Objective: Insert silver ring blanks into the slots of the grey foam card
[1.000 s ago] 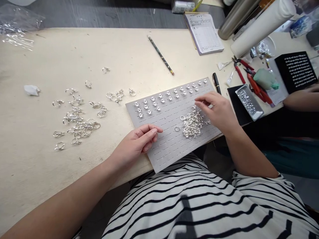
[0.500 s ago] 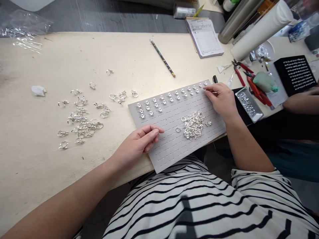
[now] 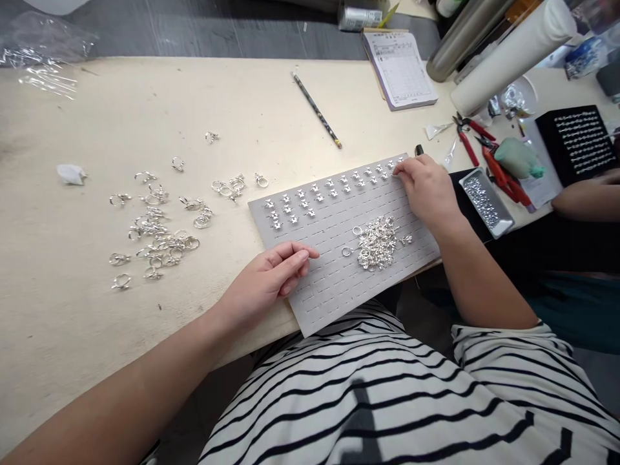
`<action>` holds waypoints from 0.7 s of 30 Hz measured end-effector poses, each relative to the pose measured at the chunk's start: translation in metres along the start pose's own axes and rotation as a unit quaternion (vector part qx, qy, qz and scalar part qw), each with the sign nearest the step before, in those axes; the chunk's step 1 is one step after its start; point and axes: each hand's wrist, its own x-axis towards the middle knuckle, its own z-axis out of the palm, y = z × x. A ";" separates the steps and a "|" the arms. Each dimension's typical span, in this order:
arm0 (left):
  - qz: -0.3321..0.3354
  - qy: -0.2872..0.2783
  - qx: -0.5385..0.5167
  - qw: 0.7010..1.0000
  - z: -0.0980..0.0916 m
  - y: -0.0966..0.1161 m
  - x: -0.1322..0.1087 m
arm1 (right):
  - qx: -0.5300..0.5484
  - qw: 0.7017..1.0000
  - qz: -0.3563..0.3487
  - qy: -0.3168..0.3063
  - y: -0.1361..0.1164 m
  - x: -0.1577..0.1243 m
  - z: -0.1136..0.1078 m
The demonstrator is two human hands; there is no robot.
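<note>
Pale wooden table [image 3: 145, 110] with a grey slotted tray [image 3: 329, 290] angled across it, silver rings [image 3: 314, 190] lined up along the top rows and a loose heap [image 3: 375, 242] mid-tray! Right hand [image 3: 426, 187] is down at the far end of the top row, fingers curled, though whether it's pinching a ring I can't tell; left hand [image 3: 268, 274] lies relaxed and open on the tray's near edge.

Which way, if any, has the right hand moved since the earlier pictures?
Yes: the right hand has moved toward the far edge of the grey slotted tray.
</note>
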 end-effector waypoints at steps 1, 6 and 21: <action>0.000 0.000 0.000 1.000 0.000 0.000 0.000 | -0.002 1.000 -0.001 -0.008 0.000 0.003 0.000; 0.002 0.000 0.001 1.000 0.000 0.001 0.000 | 0.007 1.000 0.013 -0.023 0.003 0.016 0.004; -0.003 0.000 0.003 1.000 0.001 0.001 0.000 | 0.099 0.992 0.066 0.034 -0.004 0.001 -0.008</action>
